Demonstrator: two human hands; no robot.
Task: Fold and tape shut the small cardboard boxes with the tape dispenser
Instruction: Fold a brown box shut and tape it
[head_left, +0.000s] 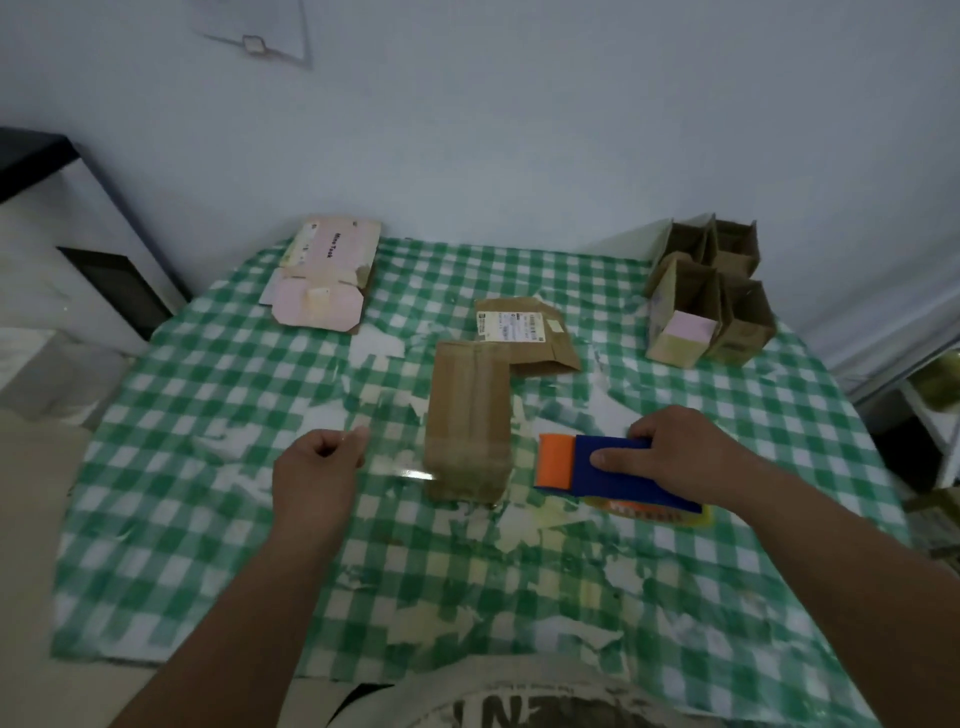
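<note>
a small brown cardboard box (467, 421), long and flat-topped with clear tape across its near end, lies near the middle of the desk (208, 519), which is covered by a worn green-and-white checked cloth with torn pale patches. the left hand (319, 470) sits just left of the box, its grip curled in, thumb and fingers pinching the end of a strip of clear tape (400, 465) that stretches from the hand toward the box's near left corner. the right hand (675, 452) is just right of the box, its grip wrapped round a blue-and-orange plastic tape dispenser (602, 467), thumb lying along the blue top, the orange end pointing toward the box but apart from it; a roll with orange print shows under the dispenser's near edge. just behind the box, touching or nearly touching its far right corner, lies a flattened brown cardboard piece with a white printed label (524, 332). at the far left of the desk lies a flattened pink-and-cream carton (324, 275) with dark lettering too blurred to read. at the far right stands a cluster of open brown cardboard boxes (711, 291), one with a pink panel facing the camera. beyond the desk is a pale wall (519, 130), and at the left edge a dark-topped white cabinet (62, 218).
</note>
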